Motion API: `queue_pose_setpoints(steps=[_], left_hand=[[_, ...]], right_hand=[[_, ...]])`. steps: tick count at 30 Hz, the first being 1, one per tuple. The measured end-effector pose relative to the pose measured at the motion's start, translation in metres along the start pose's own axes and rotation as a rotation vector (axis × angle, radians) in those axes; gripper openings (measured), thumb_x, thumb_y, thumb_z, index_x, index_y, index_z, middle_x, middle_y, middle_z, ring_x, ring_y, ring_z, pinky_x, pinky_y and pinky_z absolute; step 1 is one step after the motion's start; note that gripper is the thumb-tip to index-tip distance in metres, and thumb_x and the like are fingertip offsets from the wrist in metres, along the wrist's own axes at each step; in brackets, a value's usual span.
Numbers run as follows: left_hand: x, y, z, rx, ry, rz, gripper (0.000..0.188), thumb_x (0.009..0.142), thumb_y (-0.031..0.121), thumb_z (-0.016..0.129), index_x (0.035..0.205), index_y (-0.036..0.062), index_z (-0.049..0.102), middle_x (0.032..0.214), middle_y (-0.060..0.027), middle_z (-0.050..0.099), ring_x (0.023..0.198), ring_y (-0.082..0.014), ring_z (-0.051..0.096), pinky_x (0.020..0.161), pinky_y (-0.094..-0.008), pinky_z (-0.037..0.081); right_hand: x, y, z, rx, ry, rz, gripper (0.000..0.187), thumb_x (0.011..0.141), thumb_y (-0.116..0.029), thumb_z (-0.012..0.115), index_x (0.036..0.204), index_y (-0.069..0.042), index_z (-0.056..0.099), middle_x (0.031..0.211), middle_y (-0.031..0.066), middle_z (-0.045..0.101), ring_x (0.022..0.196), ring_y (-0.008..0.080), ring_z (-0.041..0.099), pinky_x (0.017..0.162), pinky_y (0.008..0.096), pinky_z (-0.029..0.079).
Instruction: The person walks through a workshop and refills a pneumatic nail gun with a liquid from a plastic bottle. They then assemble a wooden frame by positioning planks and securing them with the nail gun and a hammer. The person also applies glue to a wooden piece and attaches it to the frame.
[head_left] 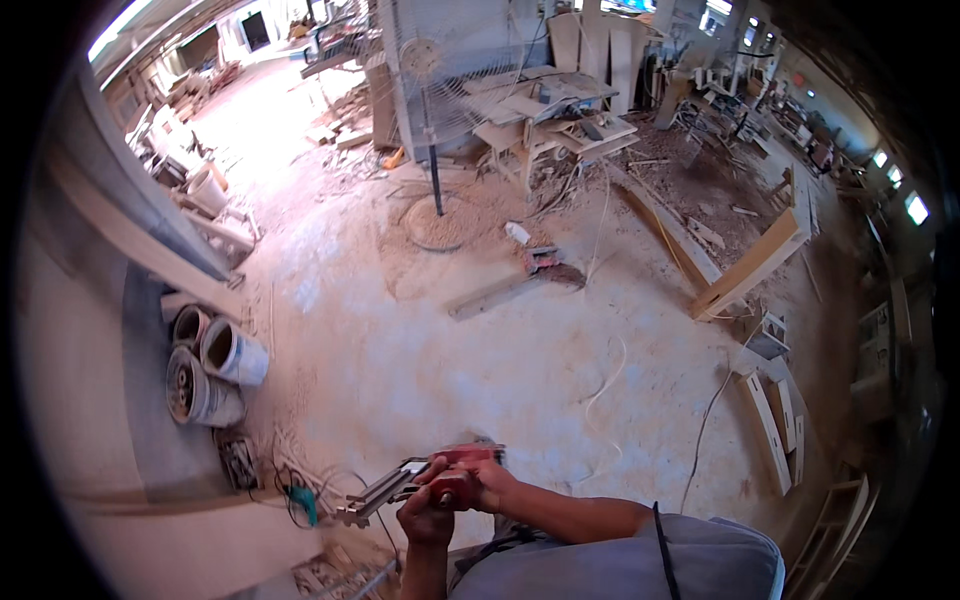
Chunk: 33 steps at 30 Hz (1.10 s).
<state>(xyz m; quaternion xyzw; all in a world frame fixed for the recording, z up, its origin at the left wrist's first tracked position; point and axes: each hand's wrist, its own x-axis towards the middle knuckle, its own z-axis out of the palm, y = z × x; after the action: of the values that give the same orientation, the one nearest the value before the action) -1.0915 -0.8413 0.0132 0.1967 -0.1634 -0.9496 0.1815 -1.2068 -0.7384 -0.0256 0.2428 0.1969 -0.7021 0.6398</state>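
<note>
From way over here I've got the fingers of the left hand (pixel 424 518) and right hand (pixel 488 487) clamped round the red power tool with a long silver metal rail (pixel 455 488), just ahead of the grey cloth shirt (pixel 610 562), so I'd keep that rail level above the pale dusty floor (pixel 510 375).

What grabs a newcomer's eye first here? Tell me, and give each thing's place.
Probably the red tool at the lower middle, gripped in the left hand and right hand. Next might come the tall stand fan at the upper middle, its base ringed with shavings. The cluster of buckets by the left wall stands out too.
</note>
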Motion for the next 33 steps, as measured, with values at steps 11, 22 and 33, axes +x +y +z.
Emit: queue_pose_setpoints(steps=[11, 22, 33], left_hand=[[0.162, 0.192, -0.011, 0.169, 0.284, 0.317, 0.042, 0.086, 0.027, 0.058, 0.11, -0.0073, 0.067, 0.112, -0.0193, 0.069, 0.111, -0.0324, 0.064, 0.103, -0.0468, 0.049], [0.312, 0.381, -0.108, -0.222, 0.669, 0.543, 0.025, 0.072, 0.014, 0.06, 0.094, 0.0023, 0.06, 0.099, -0.0133, 0.068, 0.1, -0.0322, 0.066, 0.1, -0.0465, 0.051], [0.514, 0.612, -0.143, -0.339, 0.714, 0.592, 0.027, 0.069, 0.018, 0.06, 0.091, 0.0027, 0.062, 0.098, -0.0153, 0.069, 0.096, -0.0329, 0.067, 0.095, -0.0455, 0.054]], right_hand=[[0.077, -0.177, 0.038, 0.005, 0.29, -0.16, 0.015, 0.091, -0.013, 0.056, 0.1, -0.006, 0.066, 0.09, 0.0104, 0.071, 0.085, 0.0287, 0.07, 0.077, 0.0446, 0.055], [0.27, -0.387, 0.097, -0.276, 0.575, -0.447, 0.012, 0.089, -0.013, 0.059, 0.098, -0.006, 0.064, 0.084, 0.0135, 0.067, 0.078, 0.0313, 0.066, 0.074, 0.0473, 0.056], [0.27, -0.471, 0.064, -0.946, 1.45, -0.219, 0.022, 0.091, -0.013, 0.043, 0.085, -0.001, 0.06, 0.067, 0.023, 0.06, 0.053, 0.0383, 0.061, 0.047, 0.0539, 0.049]])
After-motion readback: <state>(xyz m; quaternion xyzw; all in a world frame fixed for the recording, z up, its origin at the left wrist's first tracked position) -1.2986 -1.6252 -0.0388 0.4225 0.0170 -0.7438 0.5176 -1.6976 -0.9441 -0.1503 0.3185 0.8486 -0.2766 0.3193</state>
